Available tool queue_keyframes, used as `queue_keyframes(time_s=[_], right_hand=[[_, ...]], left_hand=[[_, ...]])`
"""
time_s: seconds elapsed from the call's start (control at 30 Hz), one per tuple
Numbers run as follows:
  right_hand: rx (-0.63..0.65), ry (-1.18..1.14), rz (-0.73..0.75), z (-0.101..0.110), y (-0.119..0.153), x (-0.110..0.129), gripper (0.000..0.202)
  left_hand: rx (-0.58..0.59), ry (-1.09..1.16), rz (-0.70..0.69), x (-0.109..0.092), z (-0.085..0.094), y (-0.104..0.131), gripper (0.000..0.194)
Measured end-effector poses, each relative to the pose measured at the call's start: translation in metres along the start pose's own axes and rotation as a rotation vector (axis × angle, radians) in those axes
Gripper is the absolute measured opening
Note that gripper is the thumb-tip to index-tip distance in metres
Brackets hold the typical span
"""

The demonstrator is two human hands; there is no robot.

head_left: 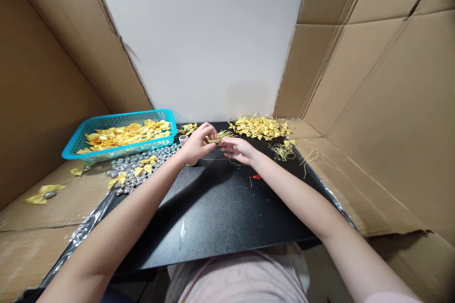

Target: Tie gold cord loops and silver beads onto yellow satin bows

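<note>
My left hand [201,143] is at the back middle of the black table, fingers curled and fingertips pinched at gold cord. Facing it, my right hand [241,150] has its thumb and forefinger together on gold cord, the other fingers loosely bent. A thin strand of the cord loops below the right hand. Behind the fingertips lies a bundle of gold cord lengths [224,136], partly covered by the hands. A pale spool [183,139] stands beside the left hand, partly hidden by it. The exact grip points are too small to make out.
A turquoise basket [71,146] of yellow ribbon bows stands at left. Silver beads [135,181] lie before it, with several bows on them. A pile of yellow bows with gold cords [261,127] and loose cord scraps [282,152] lie right. Cardboard walls [384,85] flank the table.
</note>
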State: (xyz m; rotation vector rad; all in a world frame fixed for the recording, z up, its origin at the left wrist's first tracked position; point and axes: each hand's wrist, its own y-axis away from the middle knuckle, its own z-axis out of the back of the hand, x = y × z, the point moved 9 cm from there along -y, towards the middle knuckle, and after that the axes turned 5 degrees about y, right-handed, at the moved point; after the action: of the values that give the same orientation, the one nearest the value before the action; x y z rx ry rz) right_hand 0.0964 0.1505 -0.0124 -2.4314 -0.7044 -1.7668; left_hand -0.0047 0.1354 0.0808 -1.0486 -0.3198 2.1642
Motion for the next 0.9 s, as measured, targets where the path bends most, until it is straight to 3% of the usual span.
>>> queue_keyframes(time_s=[0.17, 0.37, 0.7, 0.9], right_hand=[[-0.034, 0.008, -0.004, 0.0, 0.003, 0.001, 0.012], [-0.083, 0.045, -0.005, 0.003, 0.003, 0.002, 0.014], [-0.13, 0.248, 0.147, 0.008, 0.001, 0.016, 0.012], [-0.119, 0.342, 0.232, 0.007, 0.0, 0.021, 0.01]], left_hand=[[0.066, -0.171, -0.004, -0.005, -0.004, -0.001, 0.009], [0.029, -0.269, 0.079, 0.004, -0.002, 0.0, 0.022], [0.011, -0.179, 0.274, 0.019, 0.0, 0.002, 0.034], [-0.015, -0.143, 0.267, 0.022, 0.002, 0.003, 0.027]])
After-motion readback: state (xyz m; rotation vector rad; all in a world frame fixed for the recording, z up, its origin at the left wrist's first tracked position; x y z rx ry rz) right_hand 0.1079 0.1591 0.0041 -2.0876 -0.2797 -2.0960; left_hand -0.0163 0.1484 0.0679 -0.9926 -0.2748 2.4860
